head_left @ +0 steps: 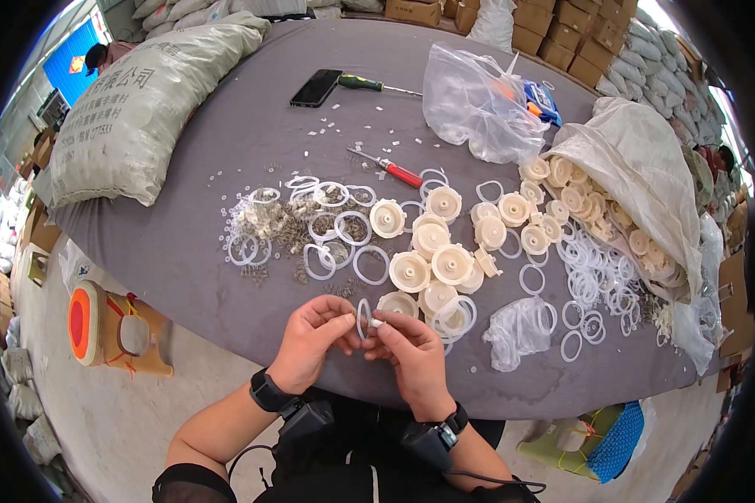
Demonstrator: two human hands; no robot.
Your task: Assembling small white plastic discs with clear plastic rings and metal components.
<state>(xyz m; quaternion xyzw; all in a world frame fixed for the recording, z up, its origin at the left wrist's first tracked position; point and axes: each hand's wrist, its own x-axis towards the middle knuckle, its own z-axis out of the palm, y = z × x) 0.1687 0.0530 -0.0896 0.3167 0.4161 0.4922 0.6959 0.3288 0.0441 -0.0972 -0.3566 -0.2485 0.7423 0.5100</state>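
Close to the table's near edge, my left hand (315, 339) pinches a translucent white ring (362, 317), which stands on edge between the fingers. My right hand (413, 359) meets it from the other side, thumb and fingers closed on a small white piece (377, 323) whose exact kind I cannot make out. Just beyond my hands lie several cream round plastic caps (409, 271). Loose white rings (371, 264) are scattered around them. A heap of small metal springs (292, 237) mixed with tiny clear parts is ahead of my left hand.
A red-handled screwdriver (401, 173), a green-handled screwdriver (362, 82) and a black phone (315, 88) lie farther back. At right, an open woven sack (637, 168) spills caps beside a pile of rings (591, 268). A full sack (143, 109) rests at left. Clear plastic bags (470, 105) lie about.
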